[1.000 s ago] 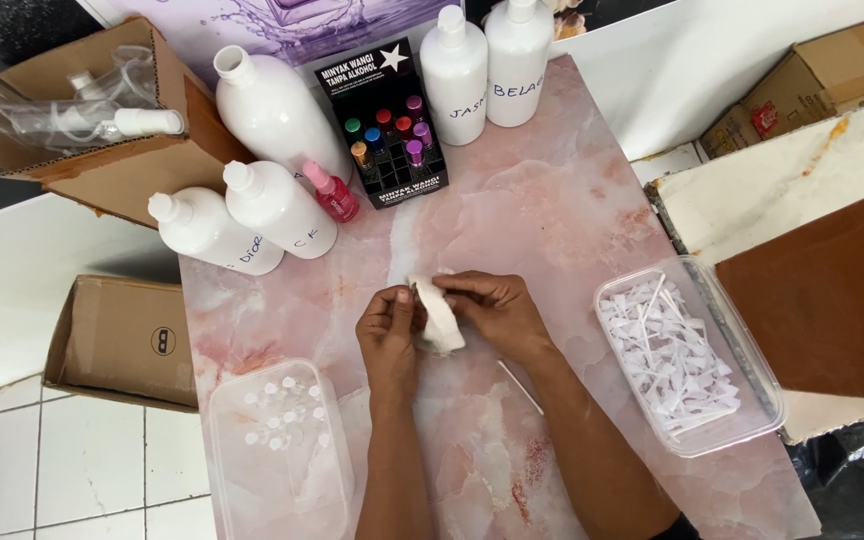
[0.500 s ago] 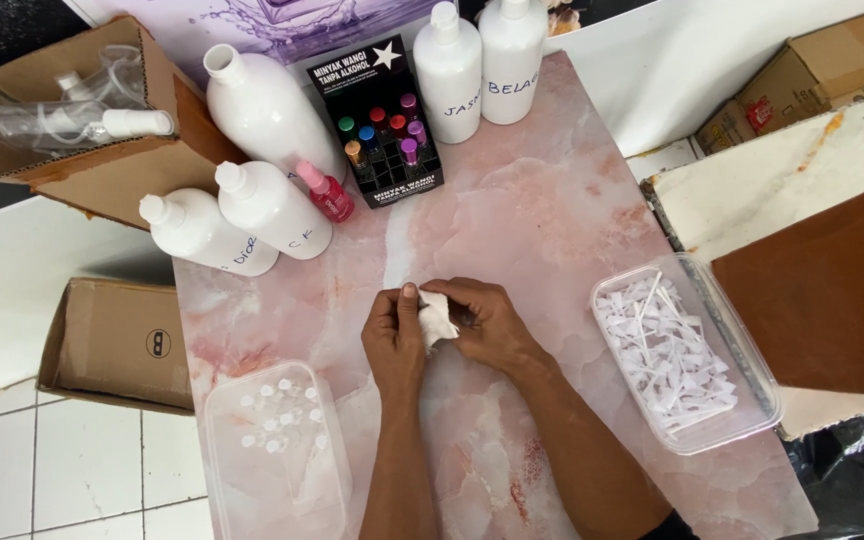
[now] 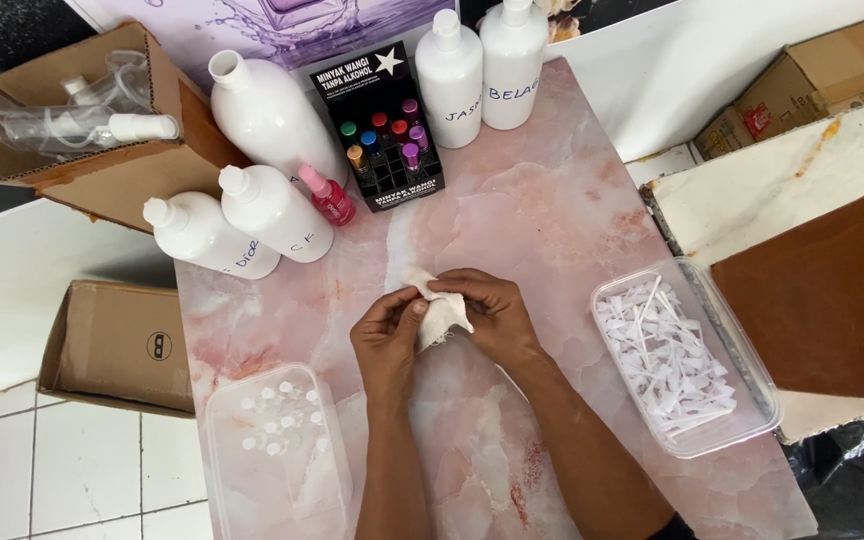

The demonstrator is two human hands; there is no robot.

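Since the earlier frame I see both hands have stayed at mid-frame on the pink marbled bench (image 3: 552, 210), the crumpled white cloth (image 3: 440, 318) now bunched lower between them. My left hand (image 3: 384, 342) pinches the cloth's upper left corner with thumb and forefinger; my right hand (image 3: 487, 315) closes over its right side, fingers curled down. Each grip is narrow and holds cloth. The cloth lies directly between the two grips, its long axis running from upper left to lower right, and both hands are equally close. Both forearms rise from the bottom edge, wrists bent inward toward each other. At lower left sits a clear tub of small caps (image 3: 272, 450); at right a clear tub of white plastic pieces (image 3: 687, 360). White bottles (image 3: 272, 210) stand at upper left.
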